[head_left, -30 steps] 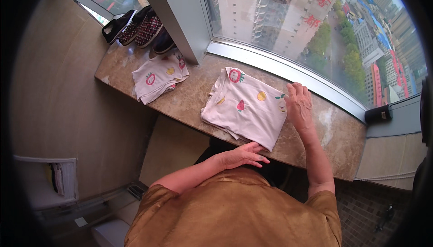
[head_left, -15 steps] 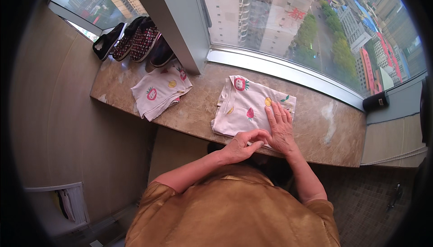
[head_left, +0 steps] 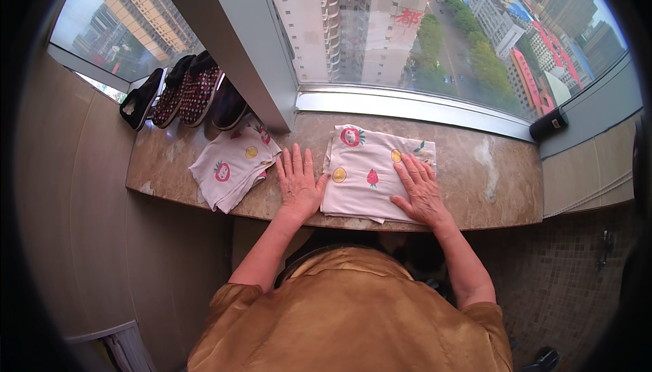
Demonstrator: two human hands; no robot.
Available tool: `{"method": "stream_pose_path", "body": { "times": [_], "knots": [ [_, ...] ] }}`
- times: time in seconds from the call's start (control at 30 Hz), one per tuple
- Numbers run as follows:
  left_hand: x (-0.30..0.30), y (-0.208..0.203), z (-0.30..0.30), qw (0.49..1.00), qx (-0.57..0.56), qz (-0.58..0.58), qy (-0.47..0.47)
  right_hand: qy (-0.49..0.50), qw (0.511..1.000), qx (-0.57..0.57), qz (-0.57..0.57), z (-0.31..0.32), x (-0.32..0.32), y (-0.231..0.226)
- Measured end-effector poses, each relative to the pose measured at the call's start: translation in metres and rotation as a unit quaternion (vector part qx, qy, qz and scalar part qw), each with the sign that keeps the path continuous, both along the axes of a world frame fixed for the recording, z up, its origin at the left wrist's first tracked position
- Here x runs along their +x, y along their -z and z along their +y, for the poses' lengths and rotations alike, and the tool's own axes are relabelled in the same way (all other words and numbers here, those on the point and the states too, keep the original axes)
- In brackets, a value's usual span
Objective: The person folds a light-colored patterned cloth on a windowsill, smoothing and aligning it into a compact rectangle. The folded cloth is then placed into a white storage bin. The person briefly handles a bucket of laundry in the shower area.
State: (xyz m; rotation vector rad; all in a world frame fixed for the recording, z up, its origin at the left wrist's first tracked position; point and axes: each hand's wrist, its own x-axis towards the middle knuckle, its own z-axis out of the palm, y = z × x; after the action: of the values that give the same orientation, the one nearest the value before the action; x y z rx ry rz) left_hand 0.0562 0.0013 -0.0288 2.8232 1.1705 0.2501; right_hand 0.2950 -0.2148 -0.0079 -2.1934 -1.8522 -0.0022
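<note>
Your right hand lies flat and open, fingers spread, on the right half of the folded pale pink garment, pressing it rather than gripping it; nothing is pinched between the fingers. Your left hand is equally flat and open, palm down on the bare marble sill, its thumb touching the garment's left edge. The garment sits between your two hands, its near edge overhanging the lip of the sill just beyond your wrists. To smooth it well, I'd judge you should keep both palms low and sweep outward from the middle, holding the left edge steady so the layers beneath stay square; the lower layer peeks out at the near corner by your right wrist and looks worth tucking in. The fabric carries small printed fruit motifs: a red round one ahead of your left fingertips, a yellow disc beside your left thumb, a red strawberry shape between your hands. Just left of your left hand lies a second folded garment with the same print, and beyond it a row of dark slippers stands against the window frame. Far outside, past your right fingertips, a tall building bears large red characters.
</note>
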Motion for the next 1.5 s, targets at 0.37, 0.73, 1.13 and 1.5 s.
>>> {"method": "stream_pose_path", "body": {
  "times": [0.37,0.73,1.13,1.5],
  "knots": [
    [0.087,0.015,0.003,0.973,-0.019,-0.088,0.213,0.056,0.998,0.025,-0.007,0.033,-0.002,0.013],
    [0.06,-0.019,0.013,0.994,-0.095,-0.048,-0.026,0.255,0.962,0.096,0.02,0.004,0.039,0.029],
    [0.08,-0.007,0.004,0.964,-0.223,-0.124,-0.081,0.332,0.923,0.047,0.191,0.006,0.045,0.017],
    [0.07,0.0,-0.012,0.915,-0.286,-0.25,-0.138,0.276,0.907,0.139,0.285,0.016,0.053,0.022]
  ]
}}
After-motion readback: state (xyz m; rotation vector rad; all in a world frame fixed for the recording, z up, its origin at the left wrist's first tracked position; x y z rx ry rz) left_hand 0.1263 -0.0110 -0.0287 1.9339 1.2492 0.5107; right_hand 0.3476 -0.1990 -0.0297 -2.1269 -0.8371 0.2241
